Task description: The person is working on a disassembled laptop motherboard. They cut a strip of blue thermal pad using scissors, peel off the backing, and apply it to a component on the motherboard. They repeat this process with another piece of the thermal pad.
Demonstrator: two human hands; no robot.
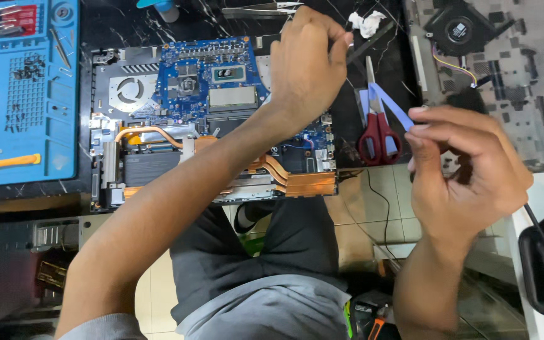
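Right hand (467,170): nearest the lens, fingers pinched on one end of a pale blue strip (390,106). Left hand (306,63): closed on the strip's far end, above the laptop motherboard (221,82). Red-handled scissors (378,132): on the dark counter (127,25), under the strip. Copper heat pipes (297,182): motherboard's near edge. Blue tool mat (39,126): far left.

There is a single view, taken from the person's head and aimed almost straight down, close over the work. It takes in the black marble-patterned table top (127,22), the opened laptop's blue circuit board (212,75), both forearms, the person's lap, and the tiled floor (373,214) below the table edge.
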